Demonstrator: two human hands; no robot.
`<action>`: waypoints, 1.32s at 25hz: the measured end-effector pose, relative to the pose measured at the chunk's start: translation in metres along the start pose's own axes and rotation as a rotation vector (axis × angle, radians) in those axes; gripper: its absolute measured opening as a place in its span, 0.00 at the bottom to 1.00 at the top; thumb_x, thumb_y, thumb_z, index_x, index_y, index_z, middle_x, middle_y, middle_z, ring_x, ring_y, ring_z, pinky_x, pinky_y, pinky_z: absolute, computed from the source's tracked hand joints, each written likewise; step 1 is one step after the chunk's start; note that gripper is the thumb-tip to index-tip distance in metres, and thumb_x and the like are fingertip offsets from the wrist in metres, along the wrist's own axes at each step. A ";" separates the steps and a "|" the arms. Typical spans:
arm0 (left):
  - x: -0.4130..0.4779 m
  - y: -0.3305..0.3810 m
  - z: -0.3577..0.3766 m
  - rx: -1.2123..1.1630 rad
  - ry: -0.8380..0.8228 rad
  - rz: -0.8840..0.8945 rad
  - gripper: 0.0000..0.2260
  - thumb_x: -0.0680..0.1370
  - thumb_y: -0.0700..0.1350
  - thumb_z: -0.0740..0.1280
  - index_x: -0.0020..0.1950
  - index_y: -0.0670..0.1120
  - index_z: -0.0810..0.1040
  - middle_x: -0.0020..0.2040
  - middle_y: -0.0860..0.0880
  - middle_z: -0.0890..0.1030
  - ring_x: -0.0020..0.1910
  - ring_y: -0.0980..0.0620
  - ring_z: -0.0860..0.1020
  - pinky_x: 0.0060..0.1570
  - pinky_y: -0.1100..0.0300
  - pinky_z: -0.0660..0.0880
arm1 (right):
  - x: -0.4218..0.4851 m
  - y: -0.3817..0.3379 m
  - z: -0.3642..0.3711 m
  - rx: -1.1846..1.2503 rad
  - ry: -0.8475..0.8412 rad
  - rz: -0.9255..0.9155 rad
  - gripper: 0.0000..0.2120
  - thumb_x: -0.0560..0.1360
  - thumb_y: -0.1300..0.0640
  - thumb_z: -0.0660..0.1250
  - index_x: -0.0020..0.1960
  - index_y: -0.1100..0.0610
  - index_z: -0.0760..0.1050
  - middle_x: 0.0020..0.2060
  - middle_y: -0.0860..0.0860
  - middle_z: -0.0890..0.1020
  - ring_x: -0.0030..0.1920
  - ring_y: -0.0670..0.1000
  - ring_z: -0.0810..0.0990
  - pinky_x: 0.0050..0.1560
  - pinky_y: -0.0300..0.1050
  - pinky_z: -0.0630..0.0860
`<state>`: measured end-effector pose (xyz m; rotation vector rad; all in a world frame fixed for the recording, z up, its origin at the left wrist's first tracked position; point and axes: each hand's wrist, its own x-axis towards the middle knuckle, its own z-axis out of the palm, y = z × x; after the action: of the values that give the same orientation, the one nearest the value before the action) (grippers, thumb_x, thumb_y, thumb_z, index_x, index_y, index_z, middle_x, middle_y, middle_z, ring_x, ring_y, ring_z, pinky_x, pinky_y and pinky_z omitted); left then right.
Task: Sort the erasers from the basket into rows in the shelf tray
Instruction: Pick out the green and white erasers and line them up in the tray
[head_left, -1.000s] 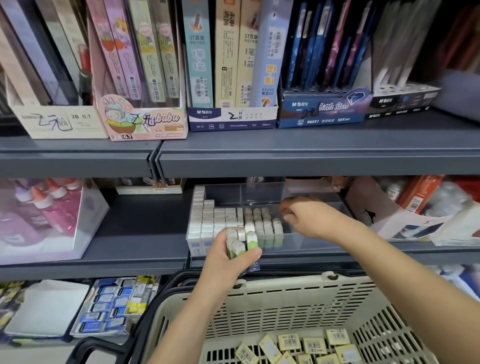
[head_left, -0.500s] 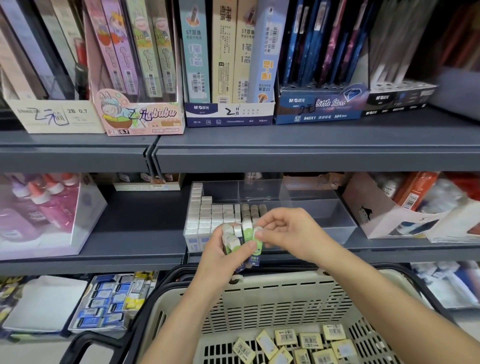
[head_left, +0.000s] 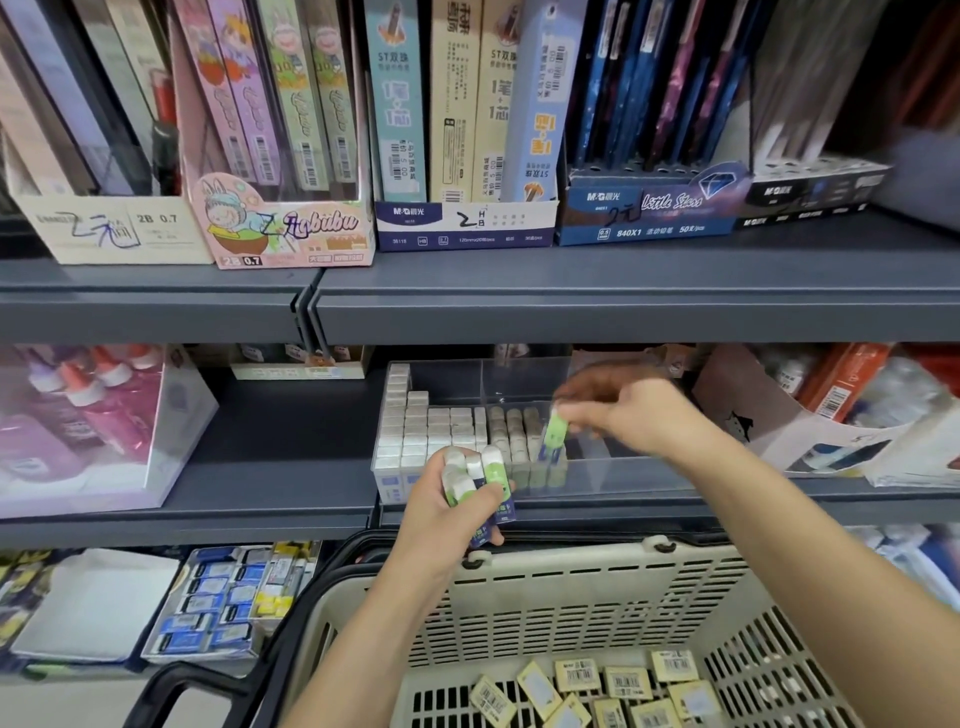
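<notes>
A clear plastic shelf tray (head_left: 613, 486) on the middle shelf holds rows of upright white erasers (head_left: 415, 431) on its left side. My left hand (head_left: 447, 512) grips a bunch of green-sleeved erasers (head_left: 475, 475) just in front of the tray. Over the tray, my right hand (head_left: 623, 415) pinches a single green eraser (head_left: 555, 434) by its top, next to the rightmost row. The beige basket (head_left: 571, 592) below holds several flat yellow erasers (head_left: 613, 686) on its floor.
A grey upper shelf (head_left: 571, 301) overhangs the tray, with pencil-lead boxes standing on it. A pink bottle box (head_left: 88, 426) stands to the left, and cardboard boxes (head_left: 779, 426) to the right. More erasers lie in a box (head_left: 218, 603) on the lower shelf.
My right hand went from the tray to my left hand, took one green eraser from the bunch, and has carried it back over the tray's rows.
</notes>
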<state>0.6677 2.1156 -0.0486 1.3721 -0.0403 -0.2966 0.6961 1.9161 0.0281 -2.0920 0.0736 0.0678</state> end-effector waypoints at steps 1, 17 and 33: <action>0.000 0.000 0.001 0.016 -0.012 0.002 0.15 0.70 0.37 0.68 0.37 0.60 0.78 0.42 0.45 0.84 0.35 0.48 0.78 0.33 0.54 0.74 | 0.007 0.001 -0.007 -0.092 0.129 0.008 0.03 0.72 0.60 0.70 0.43 0.53 0.79 0.37 0.44 0.82 0.40 0.43 0.80 0.45 0.38 0.77; 0.005 -0.005 -0.001 -0.008 0.004 0.008 0.17 0.73 0.31 0.66 0.43 0.55 0.78 0.39 0.49 0.81 0.35 0.51 0.79 0.33 0.58 0.76 | 0.038 0.013 0.018 -0.885 -0.147 -0.030 0.13 0.78 0.60 0.55 0.53 0.54 0.78 0.55 0.52 0.79 0.53 0.55 0.76 0.54 0.45 0.74; 0.010 -0.015 -0.002 0.049 -0.017 0.059 0.13 0.66 0.37 0.70 0.45 0.53 0.78 0.35 0.56 0.80 0.35 0.53 0.79 0.32 0.60 0.74 | -0.002 -0.010 -0.012 -0.339 0.199 -0.167 0.05 0.76 0.58 0.65 0.49 0.50 0.77 0.39 0.43 0.84 0.41 0.42 0.81 0.44 0.36 0.77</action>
<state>0.6746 2.1127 -0.0644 1.4145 -0.1022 -0.2593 0.6955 1.9110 0.0428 -2.4298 0.0070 -0.2457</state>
